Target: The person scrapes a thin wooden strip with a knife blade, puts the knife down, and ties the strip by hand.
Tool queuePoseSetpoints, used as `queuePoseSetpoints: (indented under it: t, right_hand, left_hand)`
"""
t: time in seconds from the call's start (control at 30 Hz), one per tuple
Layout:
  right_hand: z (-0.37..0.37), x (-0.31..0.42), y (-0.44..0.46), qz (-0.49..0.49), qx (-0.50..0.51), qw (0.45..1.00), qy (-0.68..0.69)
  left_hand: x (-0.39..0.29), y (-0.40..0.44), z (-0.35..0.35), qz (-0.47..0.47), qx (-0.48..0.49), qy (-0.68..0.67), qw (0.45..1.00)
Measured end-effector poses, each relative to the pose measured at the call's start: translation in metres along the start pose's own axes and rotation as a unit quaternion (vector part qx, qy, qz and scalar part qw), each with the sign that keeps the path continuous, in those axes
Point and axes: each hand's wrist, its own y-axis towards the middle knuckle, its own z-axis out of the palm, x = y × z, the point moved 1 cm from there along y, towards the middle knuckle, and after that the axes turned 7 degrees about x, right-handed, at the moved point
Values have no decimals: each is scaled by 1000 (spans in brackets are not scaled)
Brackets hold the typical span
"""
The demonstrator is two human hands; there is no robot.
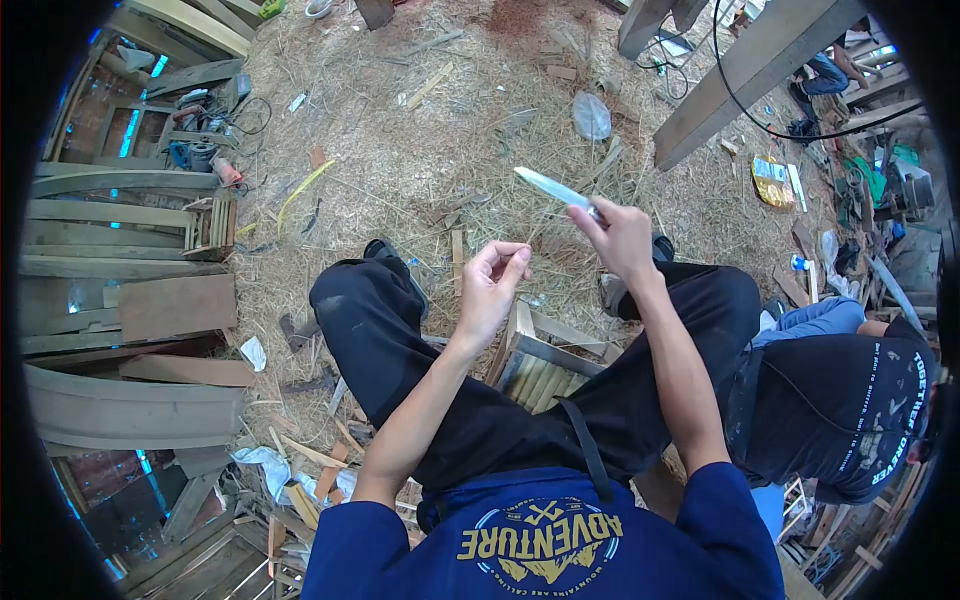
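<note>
My right hand [618,240] is closed around the handle of a knife [550,188], thumb along its near end. The pale blade points up and to the left, above the straw-strewn ground, and most of the handle is hidden in the palm. My left hand [492,285] is held lower and to the left, apart from the blade. Its thumb and fingers are pressed together in a pinch; whatever lies between them, if anything, is too small to make out. Below both hands, between my knees, stands a slatted wooden piece [515,345], partly covered by my legs.
Another person in a black shirt [835,400] sits close at my right. Stacked timber and curved wooden parts [130,410] line the left side. A slanted wooden post [750,80] rises at the upper right. Power tools [200,157], a plastic bag [591,117] and a yellow packet [772,182] lie around.
</note>
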Motion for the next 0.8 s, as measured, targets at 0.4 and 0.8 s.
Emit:
queuePoseSetpoints:
  t: [0.4, 0.8]
  right_hand:
    - [1, 0, -9, -82, -49, 995, 20]
    - [4, 24, -25, -224, 46, 973, -37]
  left_hand:
    - [-9, -5, 5, 17, 22, -9, 1000]
    - [-3, -8, 1, 40, 19, 10, 999]
